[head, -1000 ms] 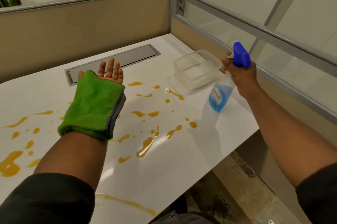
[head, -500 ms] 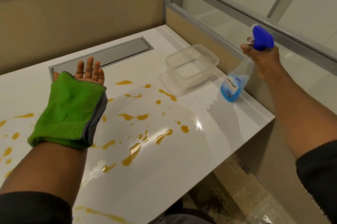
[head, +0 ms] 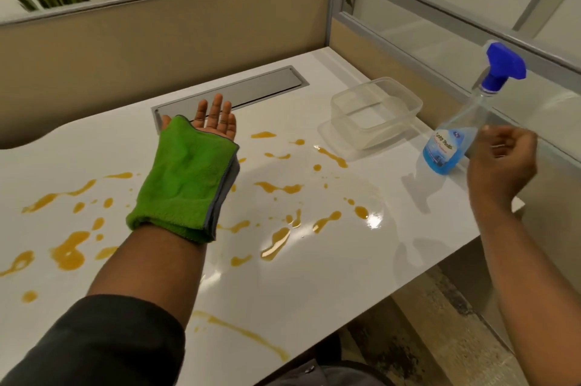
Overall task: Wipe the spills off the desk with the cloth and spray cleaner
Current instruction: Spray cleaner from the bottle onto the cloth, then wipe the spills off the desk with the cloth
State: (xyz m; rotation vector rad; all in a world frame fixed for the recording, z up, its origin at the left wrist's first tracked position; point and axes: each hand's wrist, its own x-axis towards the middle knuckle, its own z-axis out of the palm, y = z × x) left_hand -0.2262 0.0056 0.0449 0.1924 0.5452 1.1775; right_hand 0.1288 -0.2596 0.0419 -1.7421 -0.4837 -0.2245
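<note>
A green cloth [head: 185,178] with a grey edge lies draped over the upturned palm and wrist of my left hand [head: 213,118], which hovers flat above the white desk [head: 314,278] with fingers spread. Orange spills [head: 276,239] are spattered across the desk, left, middle and near the front edge. The spray bottle [head: 446,149], clear with blue liquid and a blue trigger head, stands upright on the desk's right edge. My right hand [head: 503,165] hangs just right of the bottle, loosely curled, holding nothing and apart from it.
A clear plastic container [head: 375,112] sits on its lid left of the bottle. A grey cable flap [head: 251,88] is set into the desk at the back. Beige partitions [head: 157,39] close the back, and a glass panel [head: 440,24] the right side. The floor shows beyond the desk's front right edge.
My right hand set the spray bottle down on the desk's right edge and let go of it. My left hand with the cloth has stayed over the spills.
</note>
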